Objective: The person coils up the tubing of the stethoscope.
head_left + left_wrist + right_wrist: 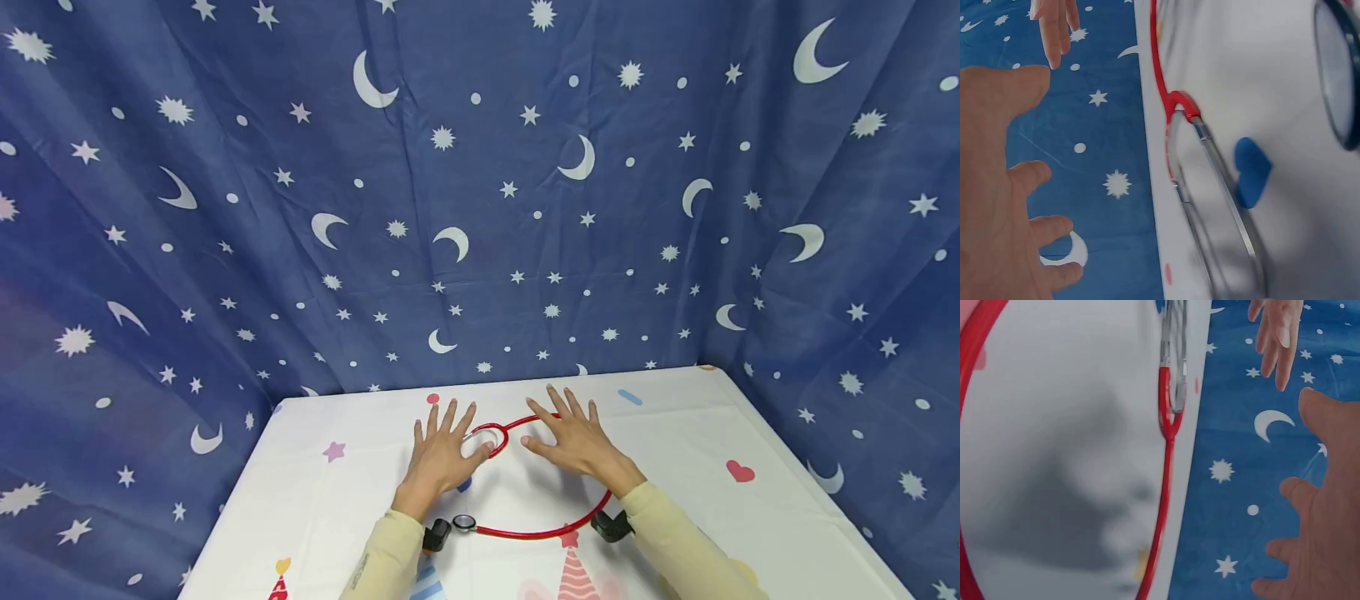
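Observation:
A stethoscope [525, 535] with red tubing lies in a curve on the white table. Its round metal chest piece [464, 522] is near the left wrist, and the forked red tube with metal ear tubes [1225, 178] is between the hands. My left hand [438, 456] hovers over the table left of the fork, fingers spread, holding nothing. Above the far stretch of red tubing [1165, 494] is my right hand [577, 437], also spread and holding nothing. In the head view it hides part of the tube. Both wrist views show bare palms apart from the stethoscope.
The white tablecloth [675, 450] carries printed hearts, stars and party hats. A blue curtain [480, 208] with moons and stars stands behind the table's far edge and along both sides. Black wrist cameras [611, 527] sit under the cream sleeves [682, 542].

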Tool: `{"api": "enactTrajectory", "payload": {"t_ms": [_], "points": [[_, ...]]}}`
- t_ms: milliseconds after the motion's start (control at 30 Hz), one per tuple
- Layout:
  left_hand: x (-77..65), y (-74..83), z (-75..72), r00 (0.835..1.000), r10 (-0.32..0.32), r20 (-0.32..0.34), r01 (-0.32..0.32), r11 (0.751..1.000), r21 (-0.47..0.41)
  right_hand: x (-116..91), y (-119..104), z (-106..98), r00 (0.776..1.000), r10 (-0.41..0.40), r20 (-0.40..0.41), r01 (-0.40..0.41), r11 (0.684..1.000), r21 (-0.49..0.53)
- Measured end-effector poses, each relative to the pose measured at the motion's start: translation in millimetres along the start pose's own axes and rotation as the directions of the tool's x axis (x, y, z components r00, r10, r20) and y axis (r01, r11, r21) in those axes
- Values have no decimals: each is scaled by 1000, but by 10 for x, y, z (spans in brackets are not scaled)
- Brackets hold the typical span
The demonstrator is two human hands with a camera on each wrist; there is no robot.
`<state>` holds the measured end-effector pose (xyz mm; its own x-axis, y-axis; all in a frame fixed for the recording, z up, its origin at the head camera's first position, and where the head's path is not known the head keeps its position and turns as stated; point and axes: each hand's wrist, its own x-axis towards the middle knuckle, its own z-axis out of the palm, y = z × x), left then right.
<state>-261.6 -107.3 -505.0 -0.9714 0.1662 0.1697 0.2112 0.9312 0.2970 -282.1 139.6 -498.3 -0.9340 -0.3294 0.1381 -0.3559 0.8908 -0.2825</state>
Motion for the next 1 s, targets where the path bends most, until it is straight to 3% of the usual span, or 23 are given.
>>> {"api": "enactTrajectory", "payload": {"t_ms": [533,800,1000], "points": [[35,-111,235,995,-30,93,35,998,-51,89,129,244,991,55,122,-51,998,-37],[13,-152,313,992,-40,120,49,996,-78,167,133,367,989,66,129,-61,997,-43],[-4,-174,336,991,-41,131,47,998,-48,210,138,436,984,80,161,-75,996,-36]]}}
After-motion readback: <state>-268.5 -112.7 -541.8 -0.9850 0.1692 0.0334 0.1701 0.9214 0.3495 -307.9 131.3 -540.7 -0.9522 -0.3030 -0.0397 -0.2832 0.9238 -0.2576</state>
